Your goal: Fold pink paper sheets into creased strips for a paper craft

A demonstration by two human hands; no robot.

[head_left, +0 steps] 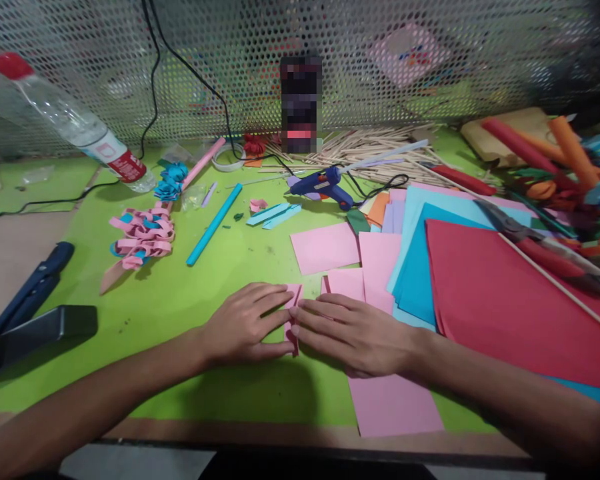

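Note:
A narrow folded strip of pink paper (292, 337) lies upright to me on the green mat at the middle front. My left hand (250, 321) rests on its left side, fingers stretched out and apart. From the right, my right hand (353, 330) lies flat with straight fingers, its fingertips touching the strip and meeting the left fingertips. Beneath and behind the right hand is another folded pink paper (347, 281), partly covered. Pink sheets (395, 407) lie around that hand, before and behind it.
Stacked red sheets (520, 300) and pliers (545, 250) lie at right. A blue glue gun (323, 187) sits near wooden sticks (350, 148). At left are a bottle (87, 133), pink paper loops (145, 233) and a stapler (30, 290). A phone (301, 107) leans against the mesh.

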